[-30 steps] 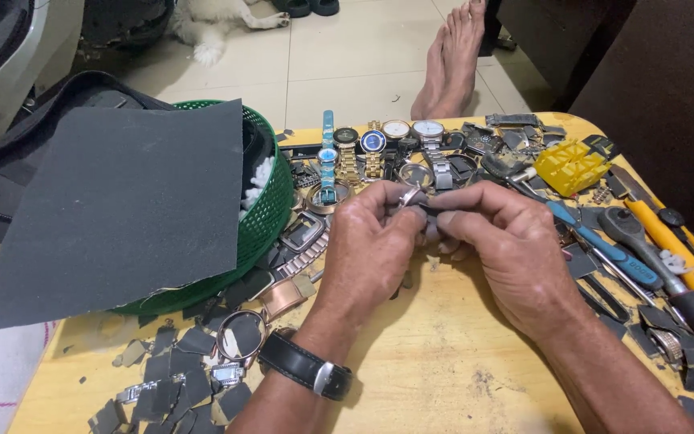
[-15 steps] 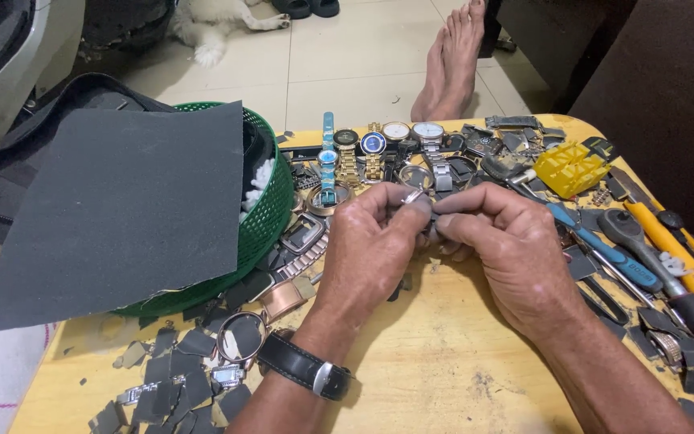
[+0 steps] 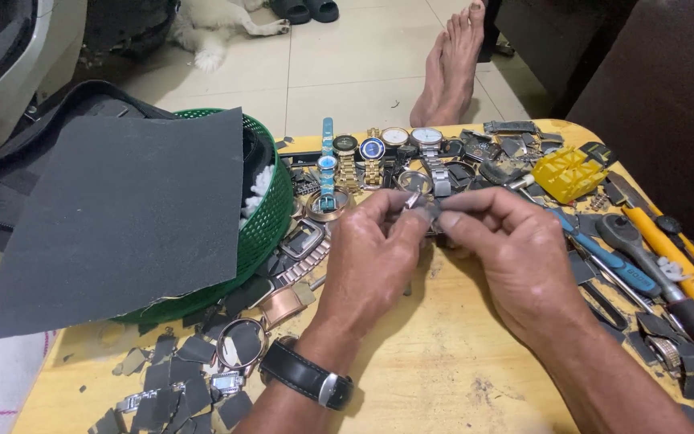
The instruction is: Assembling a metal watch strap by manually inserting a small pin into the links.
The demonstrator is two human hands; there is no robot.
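your left hand (image 3: 375, 261) and right hand (image 3: 516, 265) pinched together on small metal watch part (image 3: 419, 202), held above wooden table (image 3: 435, 386), mid-table. risk: part slips from fingertips, vanishes among sandpaper scraps (image 3: 178, 378) and loose watches (image 3: 379, 153). keep pinch firm.

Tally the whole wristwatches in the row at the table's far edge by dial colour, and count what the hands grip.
Blue-dial watches: 2
White-dial watches: 2
Dark-dial watch: 1
Small metal watch part, pinched between left hand and right hand: 1
Total: 6
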